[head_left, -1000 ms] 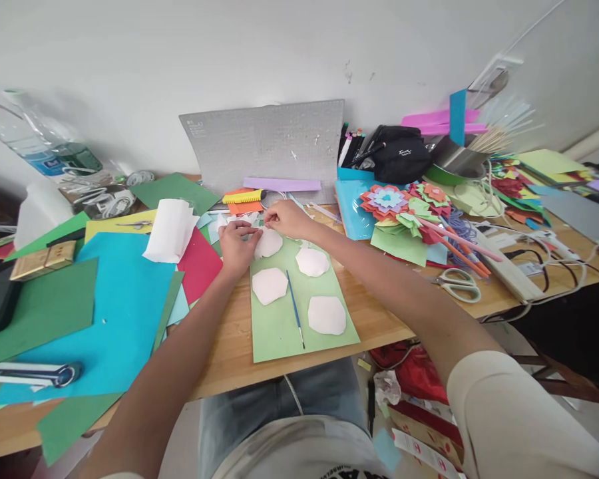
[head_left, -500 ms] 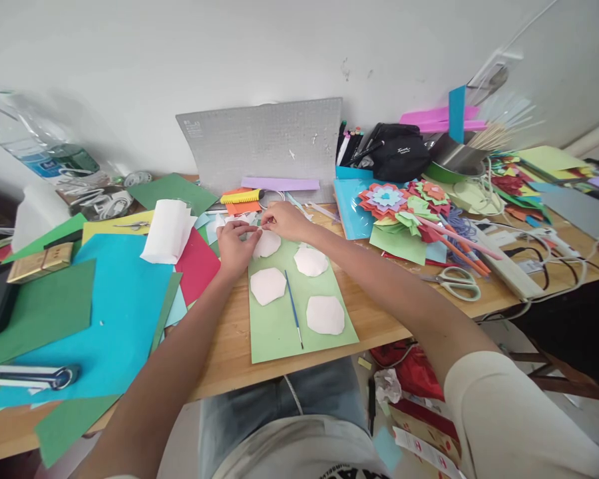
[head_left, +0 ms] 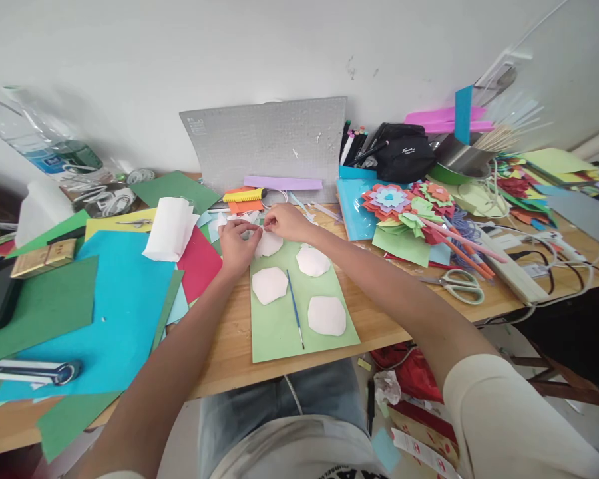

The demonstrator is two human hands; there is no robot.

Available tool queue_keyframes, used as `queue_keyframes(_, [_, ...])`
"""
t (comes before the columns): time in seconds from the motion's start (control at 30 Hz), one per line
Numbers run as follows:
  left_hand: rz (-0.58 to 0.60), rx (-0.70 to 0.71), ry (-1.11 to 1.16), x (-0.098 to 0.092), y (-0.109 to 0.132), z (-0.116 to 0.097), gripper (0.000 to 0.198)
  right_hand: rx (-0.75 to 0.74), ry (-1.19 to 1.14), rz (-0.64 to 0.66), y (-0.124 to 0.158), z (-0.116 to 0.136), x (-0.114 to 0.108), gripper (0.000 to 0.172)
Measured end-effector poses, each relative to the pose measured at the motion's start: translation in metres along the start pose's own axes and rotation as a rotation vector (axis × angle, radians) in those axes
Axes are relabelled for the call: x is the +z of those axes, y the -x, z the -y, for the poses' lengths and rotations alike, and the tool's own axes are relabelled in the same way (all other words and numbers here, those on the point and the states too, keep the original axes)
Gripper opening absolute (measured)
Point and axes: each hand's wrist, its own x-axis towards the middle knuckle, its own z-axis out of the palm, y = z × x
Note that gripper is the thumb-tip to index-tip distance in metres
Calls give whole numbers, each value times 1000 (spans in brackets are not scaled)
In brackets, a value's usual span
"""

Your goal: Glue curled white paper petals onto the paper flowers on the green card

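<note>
A light green sheet [head_left: 274, 339] lies on the wooden table with several rounded white paper pieces on it. At its far left corner, both hands meet over the farthest white paper piece [head_left: 269, 247]. My left hand [head_left: 237, 246] has its fingers bent together on the left edge of that piece. My right hand [head_left: 285, 221] pinches at its far edge, and the fingertips hide the exact grip. Nearer me are a left white piece [head_left: 269, 286], a right white piece [head_left: 313, 261] and a front white piece [head_left: 327, 316]. A thin blue paintbrush [head_left: 295, 309] rests between them.
Left are a white paper roll [head_left: 170, 229], blue paper [head_left: 124, 319] and a stapler [head_left: 34, 371]. A grey cutting mat [head_left: 269, 143] leans on the wall, a yellow cutter [head_left: 243, 195] before it. Right are paper flowers [head_left: 388, 199], scissors [head_left: 456, 286] and a power strip [head_left: 516, 273].
The whole view has shifted slightly. Both hands stay at the farthest white paper piece, with only a slight movement of the fingers.
</note>
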Motion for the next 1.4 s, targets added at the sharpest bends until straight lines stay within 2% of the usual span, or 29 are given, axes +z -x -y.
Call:
queue_keyframes(0.37, [-15,-22,-31,0,0,-1,13,15,134,6,7,14,-7,15])
queue_keyframes(0.47, [-29,-22,-30,1,1,-1,12,43,165,-4,11,14,-16,18])
queue_keyframes(0.57, [-37,-16,-21,1,1,-1,11,59,155,-84,30,22,-37,20])
queue_keyframes(0.67, [-37,-12,-31,1,1,-1,10,17,257,-178,75,41,-58,24])
queue_keyframes(0.7, [-34,-9,-40,1,1,-1,10,-23,322,-134,95,49,-61,25])
queue_keyframes(0.77, [-28,-5,-55,1,1,-1,10,-164,424,38,136,63,-59,25])
queue_keyframes(0.83, [-26,-3,-55,2,1,0,10,-309,474,151,170,72,-47,22])
queue_keyframes(0.9, [-34,-4,-48,2,1,0,10,-448,496,205,190,73,-32,21])
queue_keyframes(1.03, [-42,1,-51,3,1,1,10,-699,500,239,194,63,-15,22])
queue_keyframes(1.17, [-38,11,-68,1,0,-1,10,-882,411,152,187,57,-23,25])
queue_keyframes(1.23, [-30,12,-73,1,-1,-1,10,-808,318,9,182,58,-31,23])
queue_keyframes(1.27, [-27,15,-74,1,-1,-2,10,-697,247,-98,178,58,-34,21])
queue_keyframes(1.37, [-29,22,-68,1,0,-1,10,-173,-93,-470,151,57,-33,18])
queue_keyframes(1.4, [-33,22,-67,1,0,-1,10,-7,-227,-556,138,57,-30,16])
